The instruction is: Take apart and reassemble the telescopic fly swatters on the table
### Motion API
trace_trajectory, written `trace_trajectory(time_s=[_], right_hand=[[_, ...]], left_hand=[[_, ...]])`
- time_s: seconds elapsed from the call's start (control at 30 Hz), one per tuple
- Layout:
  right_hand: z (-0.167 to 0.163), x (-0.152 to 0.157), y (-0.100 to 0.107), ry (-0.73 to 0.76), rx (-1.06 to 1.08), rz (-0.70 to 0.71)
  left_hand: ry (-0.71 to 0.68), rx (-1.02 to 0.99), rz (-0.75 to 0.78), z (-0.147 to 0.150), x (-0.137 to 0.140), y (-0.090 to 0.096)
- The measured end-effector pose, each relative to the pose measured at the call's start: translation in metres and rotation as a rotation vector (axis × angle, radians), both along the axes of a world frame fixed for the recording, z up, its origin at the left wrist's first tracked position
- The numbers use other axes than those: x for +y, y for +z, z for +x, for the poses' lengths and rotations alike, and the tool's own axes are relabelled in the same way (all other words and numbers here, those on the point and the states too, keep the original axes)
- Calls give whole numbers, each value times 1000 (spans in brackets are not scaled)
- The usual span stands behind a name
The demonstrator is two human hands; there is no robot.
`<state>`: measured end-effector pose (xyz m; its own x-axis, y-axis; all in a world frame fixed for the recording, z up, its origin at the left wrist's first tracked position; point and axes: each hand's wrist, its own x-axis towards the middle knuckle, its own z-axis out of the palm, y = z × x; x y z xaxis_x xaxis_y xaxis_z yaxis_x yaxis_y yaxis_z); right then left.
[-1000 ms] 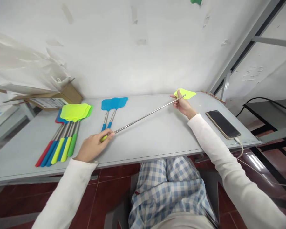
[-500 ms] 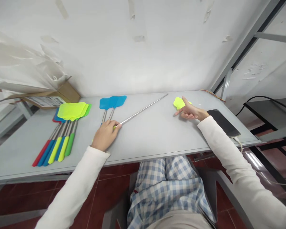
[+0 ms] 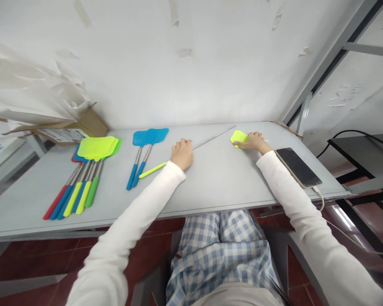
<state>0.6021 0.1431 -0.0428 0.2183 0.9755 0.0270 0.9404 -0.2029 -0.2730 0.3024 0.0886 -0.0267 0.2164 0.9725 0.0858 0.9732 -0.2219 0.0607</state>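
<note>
My left hand is closed over the thin metal rod of a telescopic fly swatter handle, whose yellow-green grip points toward the front left. At the right, my right hand has its fingers and thumb on a loose yellow-green fly swatter head. The rod's far tip lies a little to the left of that head, apart from it. Two blue fly swatters rest on the table left of my left hand, their heads overlapping.
A fanned stack of fly swatters with red, blue, yellow and green handles lies on the table at the left. Behind it stands an open cardboard box. A phone with a white cable lies by my right forearm.
My left hand has slid from the grip to the right along the rod, uncovering the grip. The rod has shifted slightly right. My right hand, spread before, has closed on the yellow-green head.
</note>
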Motion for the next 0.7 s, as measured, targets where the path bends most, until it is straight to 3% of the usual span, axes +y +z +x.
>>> trace_trajectory(time_s=[0.2, 0.33, 0.43, 0.53, 0.63, 0.7], right_hand=[[2, -4, 7, -74, 1, -94], [9, -9, 16, -119, 161, -35], [27, -10, 24, -106, 459, 134], [49, -10, 33, -94, 731, 398], [61, -11, 41, -26, 774, 662], [62, -12, 44, 10, 726, 749]], left_hand=[[-96, -147, -31, 85, 59, -8], [-167, -130, -5, 100, 62, -12], [-217, -156, -19, 91, 50, -6], [-242, -220, -3, 79, 37, 5], [-240, -230, 28, 72, 27, 14], [-240, -211, 47, 70, 22, 18]])
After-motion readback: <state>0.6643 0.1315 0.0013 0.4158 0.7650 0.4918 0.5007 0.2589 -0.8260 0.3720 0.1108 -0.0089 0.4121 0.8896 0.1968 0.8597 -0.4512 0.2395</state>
